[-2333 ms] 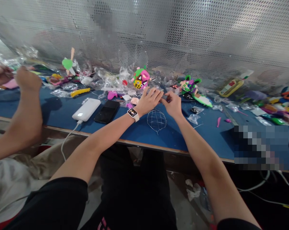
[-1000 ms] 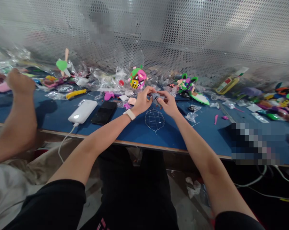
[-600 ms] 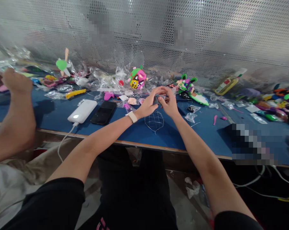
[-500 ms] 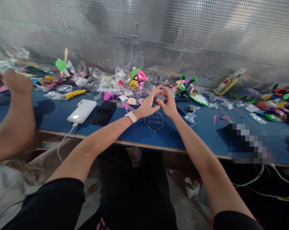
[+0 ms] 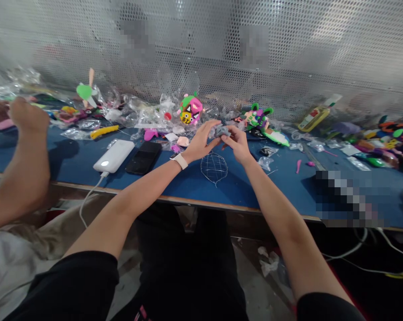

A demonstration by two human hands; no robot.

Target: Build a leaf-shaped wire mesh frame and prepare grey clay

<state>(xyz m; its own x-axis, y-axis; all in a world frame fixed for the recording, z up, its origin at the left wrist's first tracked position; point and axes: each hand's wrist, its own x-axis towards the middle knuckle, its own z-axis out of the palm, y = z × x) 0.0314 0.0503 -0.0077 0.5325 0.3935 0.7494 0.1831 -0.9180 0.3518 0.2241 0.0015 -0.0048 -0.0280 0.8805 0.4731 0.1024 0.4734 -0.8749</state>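
Observation:
A lump of soft grey modelling clay (image 5: 222, 131) is between my two hands, above the blue table. My left hand (image 5: 199, 143) has it between the outstretched fingers and the thumb, from the left. From the other side, my right hand (image 5: 238, 143) pinches the lump with thumb and fingertips. Just below my hands, a leaf-shaped wire frame (image 5: 214, 168) with a mesh of thin wires lies on the table. Pink clay pieces (image 5: 151, 134) and a peach-coloured one (image 5: 183, 141) lie beyond my left wrist.
Left of my forearm lie a black phone (image 5: 144, 158) and a white power bank (image 5: 113, 156) with a cable. A yellow cutter (image 5: 104, 131), clear plastic wrappers (image 5: 141, 115) and a colourful clay mask (image 5: 191, 110) line the back. Another person's arm (image 5: 29, 147) rests at left.
My hands have opened a little apart, and more of the grey clay shows between my fingers. The wire frame has stayed in place.

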